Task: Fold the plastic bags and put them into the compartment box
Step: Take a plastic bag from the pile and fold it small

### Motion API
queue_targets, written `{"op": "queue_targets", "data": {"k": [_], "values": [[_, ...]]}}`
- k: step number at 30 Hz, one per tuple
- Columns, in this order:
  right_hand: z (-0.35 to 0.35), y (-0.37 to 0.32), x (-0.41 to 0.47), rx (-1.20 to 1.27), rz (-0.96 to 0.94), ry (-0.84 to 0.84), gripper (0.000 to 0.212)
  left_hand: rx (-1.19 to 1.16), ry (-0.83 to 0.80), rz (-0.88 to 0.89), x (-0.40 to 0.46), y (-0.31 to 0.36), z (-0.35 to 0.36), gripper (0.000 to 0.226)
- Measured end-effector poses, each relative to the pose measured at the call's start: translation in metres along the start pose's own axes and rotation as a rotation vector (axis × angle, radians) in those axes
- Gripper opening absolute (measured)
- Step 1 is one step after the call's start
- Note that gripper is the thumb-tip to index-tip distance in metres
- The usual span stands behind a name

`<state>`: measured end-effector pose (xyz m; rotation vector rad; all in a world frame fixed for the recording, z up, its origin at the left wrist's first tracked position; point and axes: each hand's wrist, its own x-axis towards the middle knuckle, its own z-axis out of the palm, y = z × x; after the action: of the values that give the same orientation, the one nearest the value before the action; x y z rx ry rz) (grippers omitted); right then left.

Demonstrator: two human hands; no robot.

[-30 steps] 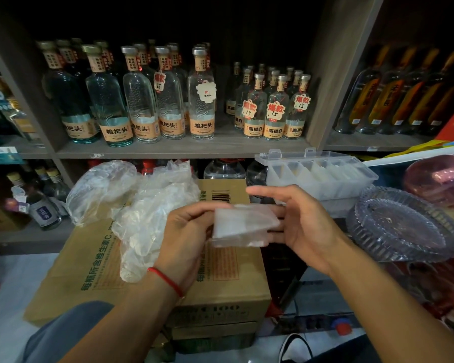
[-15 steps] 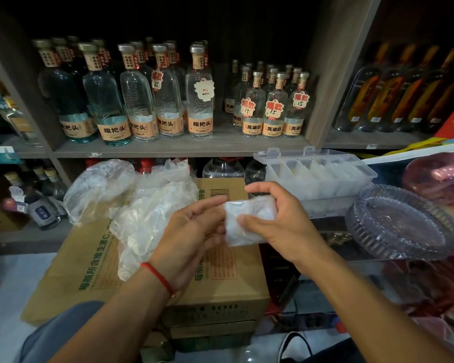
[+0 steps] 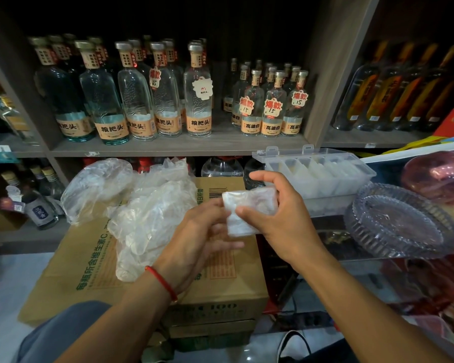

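Bare forearms, a red string bracelet (image 3: 163,282) on the left wrist, blue-grey trousers (image 3: 60,334).

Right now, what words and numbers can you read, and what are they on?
"粮把头": tall clear bottles, label.
"高粱白": small bottles, label.
"爆款 15": their red tags.
"每瓶所含维生素C": cardboard box, green print.
"100": box front edge.
Orange print, barcode digits, amber bottles: too blurred.
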<state>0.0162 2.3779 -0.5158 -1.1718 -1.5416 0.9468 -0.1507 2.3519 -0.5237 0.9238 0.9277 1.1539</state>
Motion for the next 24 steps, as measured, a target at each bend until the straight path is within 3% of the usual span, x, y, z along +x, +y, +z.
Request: {"op": "queue_targets", "data": {"k": [5, 8, 11, 14, 20, 24], "values": [[0.018, -0.003, -0.004, 0.064, -0.009, 0.028, 0.056, 0.494, 0.383, 0.392, 0.008, -0.015, 0.007, 0.034], [0.030, -0.006, -0.008, 0.275, 0.148, 0.101, 0.047, 0.597, 0.470, 0.515, 0.009, -0.016, 0.007, 0.031], [0.042, -0.007, -0.007, 0.363, 0.311, 0.051, 0.045, 0.735, 0.496, 0.593, 0.008, -0.016, 0.008, 0.027], [0.052, -0.005, -0.003, 0.448, 0.298, 0.119, 0.027, 0.735, 0.527, 0.601, 0.008, -0.017, 0.008, 0.024], [0.066, -0.002, 0.005, 0.395, 0.158, 0.308, 0.018, 0.654, 0.623, 0.584, 0.013, -0.014, 0.006, 0.026], [0.062, -0.004, 0.005, 0.327, 0.104, 0.309, 0.032, 0.660, 0.648, 0.645, 0.012, -0.010, 0.000, 0.029]]}}
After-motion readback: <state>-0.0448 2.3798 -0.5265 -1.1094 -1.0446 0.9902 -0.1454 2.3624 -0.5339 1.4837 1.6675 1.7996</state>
